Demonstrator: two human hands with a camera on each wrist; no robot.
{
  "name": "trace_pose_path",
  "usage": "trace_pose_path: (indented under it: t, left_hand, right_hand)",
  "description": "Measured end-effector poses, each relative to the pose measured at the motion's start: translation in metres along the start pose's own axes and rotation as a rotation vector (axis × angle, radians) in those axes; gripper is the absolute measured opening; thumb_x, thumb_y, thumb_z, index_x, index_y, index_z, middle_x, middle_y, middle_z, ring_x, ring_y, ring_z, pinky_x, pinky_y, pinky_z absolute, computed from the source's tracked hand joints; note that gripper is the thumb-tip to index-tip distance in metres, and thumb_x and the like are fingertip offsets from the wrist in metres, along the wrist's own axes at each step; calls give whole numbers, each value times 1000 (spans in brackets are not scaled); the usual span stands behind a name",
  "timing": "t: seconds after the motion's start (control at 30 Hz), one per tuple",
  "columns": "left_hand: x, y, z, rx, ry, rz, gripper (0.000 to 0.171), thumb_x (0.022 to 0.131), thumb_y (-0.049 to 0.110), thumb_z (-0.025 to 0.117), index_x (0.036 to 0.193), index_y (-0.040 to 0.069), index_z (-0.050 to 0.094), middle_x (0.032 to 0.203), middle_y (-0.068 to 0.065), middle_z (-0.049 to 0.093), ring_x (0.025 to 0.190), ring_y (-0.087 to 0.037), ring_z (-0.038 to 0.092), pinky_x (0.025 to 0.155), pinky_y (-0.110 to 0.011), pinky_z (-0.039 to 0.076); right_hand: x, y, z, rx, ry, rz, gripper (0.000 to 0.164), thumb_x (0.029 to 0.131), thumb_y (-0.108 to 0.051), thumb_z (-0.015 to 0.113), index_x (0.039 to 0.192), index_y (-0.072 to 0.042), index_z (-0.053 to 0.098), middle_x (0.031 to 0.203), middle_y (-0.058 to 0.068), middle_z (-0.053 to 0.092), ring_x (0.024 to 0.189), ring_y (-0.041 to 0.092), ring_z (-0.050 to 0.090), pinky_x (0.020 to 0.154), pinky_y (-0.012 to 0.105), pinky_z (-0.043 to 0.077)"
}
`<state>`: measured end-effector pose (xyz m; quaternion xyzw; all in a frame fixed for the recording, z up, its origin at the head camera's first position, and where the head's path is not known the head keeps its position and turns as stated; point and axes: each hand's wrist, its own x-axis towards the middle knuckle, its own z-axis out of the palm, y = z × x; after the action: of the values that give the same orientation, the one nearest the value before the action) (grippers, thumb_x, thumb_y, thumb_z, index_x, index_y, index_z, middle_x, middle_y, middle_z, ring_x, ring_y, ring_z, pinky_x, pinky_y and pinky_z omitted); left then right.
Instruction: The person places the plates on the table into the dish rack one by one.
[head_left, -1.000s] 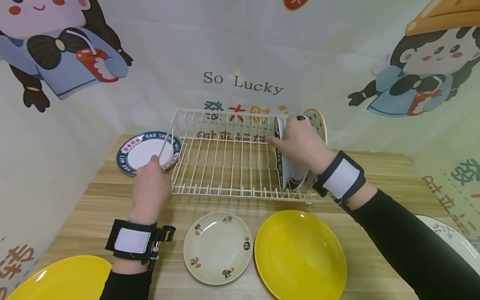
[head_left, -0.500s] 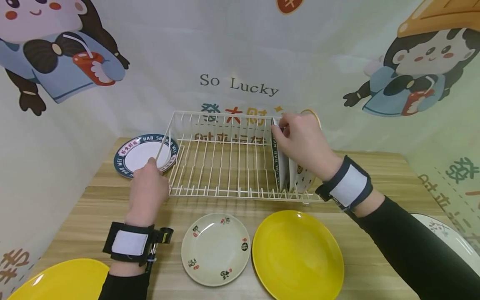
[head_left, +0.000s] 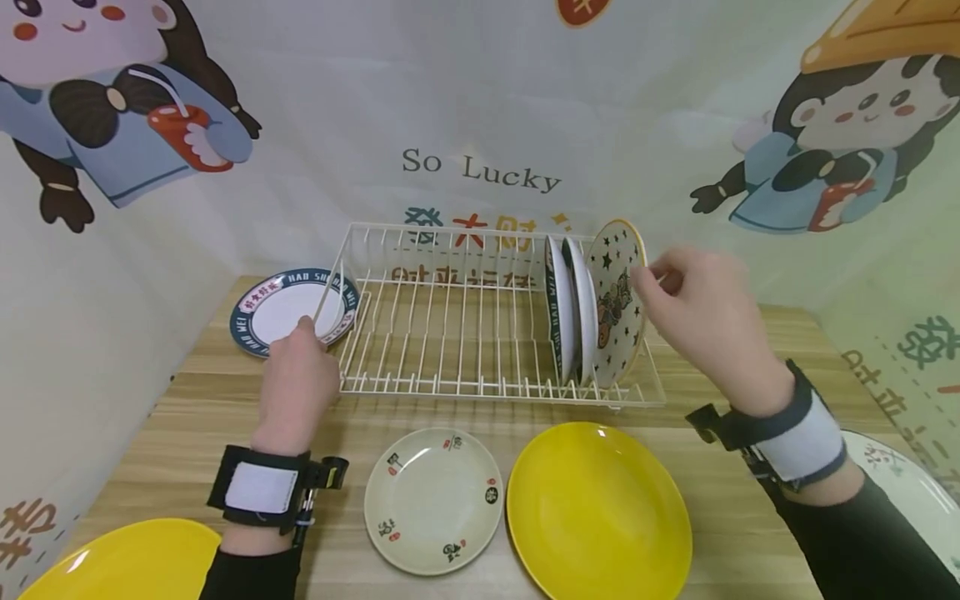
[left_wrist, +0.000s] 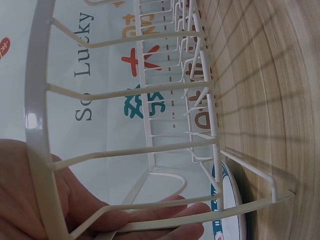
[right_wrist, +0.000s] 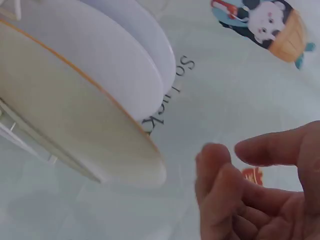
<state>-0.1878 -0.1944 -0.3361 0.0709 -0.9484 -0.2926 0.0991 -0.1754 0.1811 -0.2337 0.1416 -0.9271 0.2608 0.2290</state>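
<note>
My left hand (head_left: pixel 298 375) grips the left end of a white wire dish rack (head_left: pixel 480 387); in the left wrist view its fingers curl round the frame wires. My right hand (head_left: pixel 701 321) is just right of the rack, fingers loosely bent and holding nothing; the right wrist view shows a gap between thumb and fingertips. Upright in the rack's right part stand a blue-rimmed plate (head_left: pixel 562 321), a second white plate (head_left: pixel 587 308) close beside it, and a star-patterned plate (head_left: pixel 618 325) with an orange edge, leaning right.
Another blue-rimmed plate (head_left: pixel 296 312) lies left of the rack. In front lie a small cream plate (head_left: pixel 433 500) and a yellow plate (head_left: pixel 600 508). A second yellow plate (head_left: pixel 135 558) is at lower left, a white plate (head_left: pixel 907 492) beyond the right sleeve. A printed cloth hangs behind.
My right hand has let go of the plates in the rack and moved right, past the star-patterned plate, bringing them into full view. The left hand stays on the rack.
</note>
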Motion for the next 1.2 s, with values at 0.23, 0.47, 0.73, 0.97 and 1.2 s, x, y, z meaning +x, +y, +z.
trace_pose_path:
  t: [0.23, 0.47, 0.73, 0.97, 1.2]
  left_hand:
    - [0, 2, -3, 3, 11, 18, 46, 84, -11, 50, 128, -24, 42, 88, -33, 60, 68, -40, 60, 44, -38, 45]
    - [1, 1, -4, 14, -1, 10, 48, 82, -10, 50, 128, -22, 42, 90, -31, 60, 69, -40, 60, 45, -38, 46]
    - [-1, -3, -1, -4, 7, 29, 53, 80, -11, 50, 130, -23, 41, 93, -31, 62, 70, -40, 60, 47, -40, 47]
    - [-3, -4, -4, -13, 19, 26, 56, 79, -12, 50, 132, -24, 39, 91, -31, 62, 67, -38, 59, 45, -38, 46]
    - [-6, 1, -4, -8, 91, 79, 26, 94, -3, 40, 101, -22, 56, 84, -37, 58, 75, -47, 58, 60, -52, 49]
  right_hand:
    - [-40, 35, -7, -19, -195, 174, 35, 99, -28, 57, 99, 5, 70, 79, 14, 68, 68, 28, 60, 61, 42, 50]
    - [-68, 61, 28, 59, -273, 316, 45, 99, -30, 57, 113, 12, 63, 88, 17, 70, 75, 28, 65, 64, 41, 53]
    - [-79, 68, 56, 172, -214, 297, 25, 99, -17, 54, 94, 4, 68, 65, 3, 63, 52, 15, 56, 51, 30, 46]
    - [-78, 69, 58, 208, -195, 285, 23, 99, -14, 54, 94, 3, 68, 74, 6, 69, 52, 14, 60, 51, 29, 48]
    - [-79, 69, 61, 228, -194, 311, 22, 99, -9, 50, 98, 9, 64, 74, 10, 67, 53, 19, 62, 47, 29, 47]
